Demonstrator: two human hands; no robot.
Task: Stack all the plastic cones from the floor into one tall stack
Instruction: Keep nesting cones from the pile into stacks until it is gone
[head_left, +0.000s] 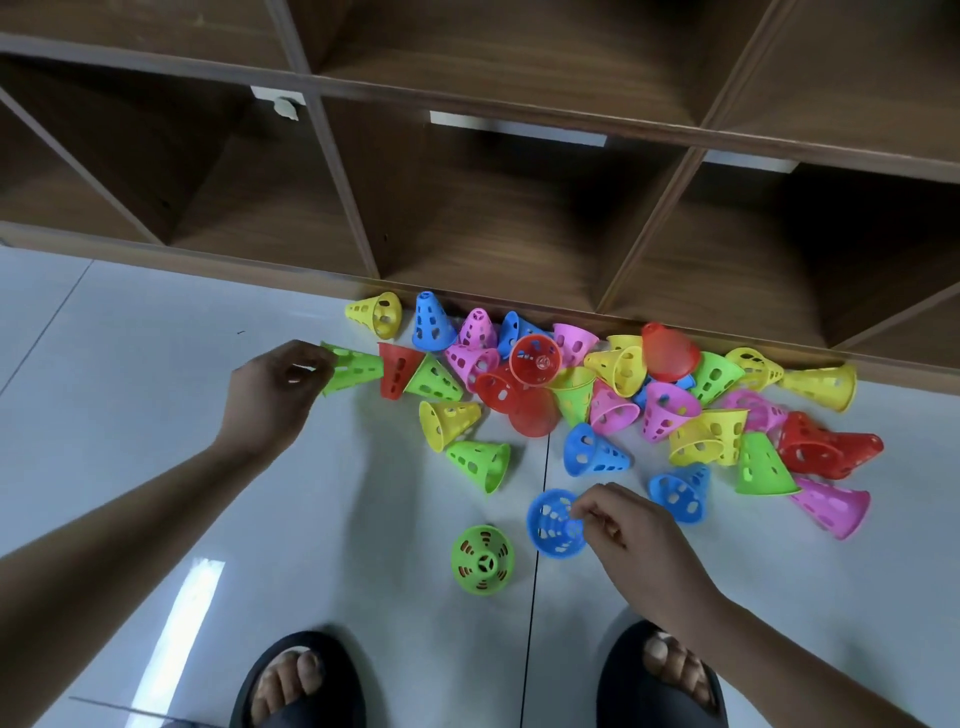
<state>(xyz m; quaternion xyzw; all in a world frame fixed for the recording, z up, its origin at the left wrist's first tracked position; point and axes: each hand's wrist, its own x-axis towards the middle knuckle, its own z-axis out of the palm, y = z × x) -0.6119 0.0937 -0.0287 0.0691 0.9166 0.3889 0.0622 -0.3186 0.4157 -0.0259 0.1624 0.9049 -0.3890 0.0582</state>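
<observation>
The left hand (280, 387) has its grip closed on the rim of a perforated green cone (356, 366); the right hand (631, 535) pinches a blue cone (550, 522) by its rim. Other coloured cones (623, 384) lie heaped on the floor (156, 415) along the base of the shelf unit (467, 291).

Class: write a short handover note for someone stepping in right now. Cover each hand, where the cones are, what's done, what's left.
Left hand: holds a green cone at the left edge of the pile.
Right hand: pinches a blue cone by its rim.
A lone green cone stands upright apart from the pile, which lies jumbled along the shelf unit.
Done: no stack visible yet.
Left: nest every cone into one.
</observation>
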